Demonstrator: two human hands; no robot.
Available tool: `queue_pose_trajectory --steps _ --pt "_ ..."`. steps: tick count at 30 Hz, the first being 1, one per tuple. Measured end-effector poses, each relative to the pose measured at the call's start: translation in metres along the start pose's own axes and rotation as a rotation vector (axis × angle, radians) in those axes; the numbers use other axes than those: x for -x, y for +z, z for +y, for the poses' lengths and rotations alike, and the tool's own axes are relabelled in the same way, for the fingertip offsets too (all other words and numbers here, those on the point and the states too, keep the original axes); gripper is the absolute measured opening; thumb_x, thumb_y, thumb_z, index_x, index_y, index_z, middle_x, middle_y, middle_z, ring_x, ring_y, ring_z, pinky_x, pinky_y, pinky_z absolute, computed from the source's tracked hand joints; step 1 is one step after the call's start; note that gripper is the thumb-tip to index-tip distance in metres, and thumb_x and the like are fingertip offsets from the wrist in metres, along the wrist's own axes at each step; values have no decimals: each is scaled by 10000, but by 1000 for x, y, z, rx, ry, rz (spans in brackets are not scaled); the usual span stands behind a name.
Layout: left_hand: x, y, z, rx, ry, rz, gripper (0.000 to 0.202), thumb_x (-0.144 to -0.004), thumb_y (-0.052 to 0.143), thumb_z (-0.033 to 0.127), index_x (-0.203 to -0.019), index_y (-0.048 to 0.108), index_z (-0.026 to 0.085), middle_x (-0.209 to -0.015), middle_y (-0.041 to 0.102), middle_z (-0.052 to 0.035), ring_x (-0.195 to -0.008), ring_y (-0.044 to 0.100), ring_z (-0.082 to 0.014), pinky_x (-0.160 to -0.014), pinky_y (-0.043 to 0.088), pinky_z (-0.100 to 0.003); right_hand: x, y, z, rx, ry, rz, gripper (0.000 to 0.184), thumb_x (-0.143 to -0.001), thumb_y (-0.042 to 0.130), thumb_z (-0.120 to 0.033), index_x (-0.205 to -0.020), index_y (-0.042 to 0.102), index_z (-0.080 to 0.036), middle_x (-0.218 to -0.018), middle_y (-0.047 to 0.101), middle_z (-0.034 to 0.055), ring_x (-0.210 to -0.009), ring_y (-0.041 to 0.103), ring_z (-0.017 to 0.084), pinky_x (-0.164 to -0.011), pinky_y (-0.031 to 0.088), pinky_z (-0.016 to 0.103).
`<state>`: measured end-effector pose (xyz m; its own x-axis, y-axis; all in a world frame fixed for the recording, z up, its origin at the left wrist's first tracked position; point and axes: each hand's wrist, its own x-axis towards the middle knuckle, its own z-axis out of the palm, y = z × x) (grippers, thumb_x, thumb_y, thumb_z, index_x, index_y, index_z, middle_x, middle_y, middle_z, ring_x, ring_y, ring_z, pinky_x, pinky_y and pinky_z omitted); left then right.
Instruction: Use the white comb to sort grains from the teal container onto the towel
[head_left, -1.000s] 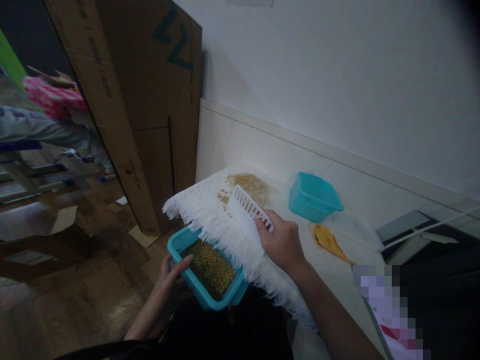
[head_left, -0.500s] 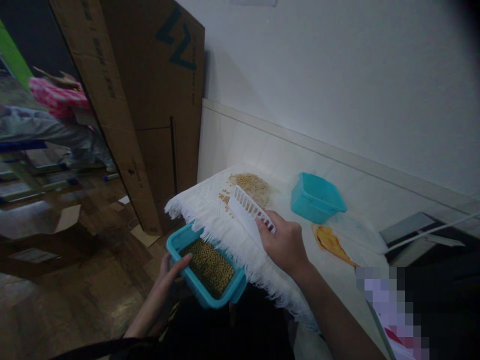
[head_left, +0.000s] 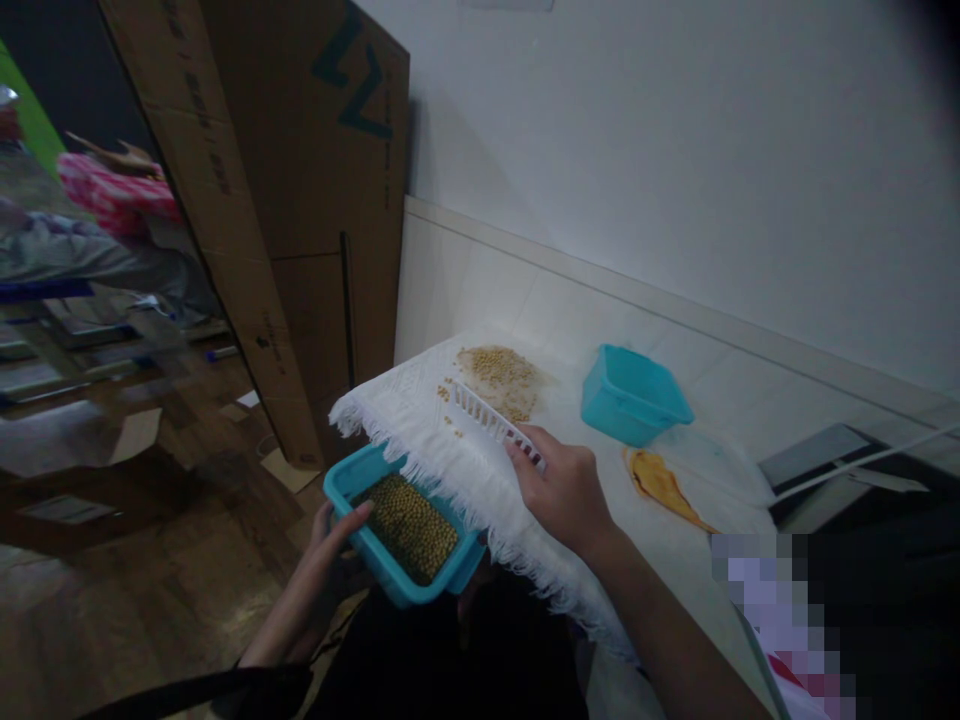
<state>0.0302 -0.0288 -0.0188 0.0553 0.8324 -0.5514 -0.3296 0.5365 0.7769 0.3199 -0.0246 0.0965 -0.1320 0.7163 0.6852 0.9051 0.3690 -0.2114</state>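
My left hand (head_left: 335,540) grips the left side of a turquoise plastic bin (head_left: 405,590), thumb over its rim. Yellowish beans (head_left: 411,525) cover the bottom of the bin, which sits just under the fringed edge of a white cloth (head_left: 390,405). In my right hand (head_left: 559,485) is a white slotted plastic piece (head_left: 487,412), held over the cloth with its far end by a few loose beans (head_left: 444,393). A larger spread of beans (head_left: 499,370) lies behind it on the cloth. My right fingers are closed around the piece's near end.
A second turquoise bin (head_left: 634,400) stands at the table's right, near a yellow-orange cloth-like item (head_left: 664,485). A tall cardboard box (head_left: 322,200) rises at the left beside the wall (head_left: 675,150). Beyond it, a person in a pink-patterned top (head_left: 120,195) is partly visible.
The white slotted piece has come down and slightly left, closer to the cloth, with my right hand. My left hand and the bin have shifted a little left.
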Motion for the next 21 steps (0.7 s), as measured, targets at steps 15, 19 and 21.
queue_pose_trajectory --steps 15,19,21 --pt "8 2 25 -31 34 -25 734 -909 858 577 -1504 492 349 -1352 741 -126 -906 831 -281 -772 677 -411 13 -11 -26 -196 -119 -59 242 -1053 610 -151 -1081 851 -143 -881 890 90 -584 809 176 -581 590 218" --pt "6 0 22 -14 40 -47 740 -892 866 605 -1490 504 364 -1320 743 -115 -1002 822 -305 -761 664 -394 9 -17 -29 -188 -77 -24 226 -1050 625 -181 -1065 849 -156 -853 885 74 -577 801 174 -572 583 215" --pt "5 -1 21 -12 33 -46 773 -882 870 618 -1507 489 371 -1269 748 -109 -993 821 -315 -771 667 -413 5 -17 -20 -133 -28 12 223 -1036 636 -195 -1068 854 -163 -819 875 71 -588 805 193 -577 585 230"
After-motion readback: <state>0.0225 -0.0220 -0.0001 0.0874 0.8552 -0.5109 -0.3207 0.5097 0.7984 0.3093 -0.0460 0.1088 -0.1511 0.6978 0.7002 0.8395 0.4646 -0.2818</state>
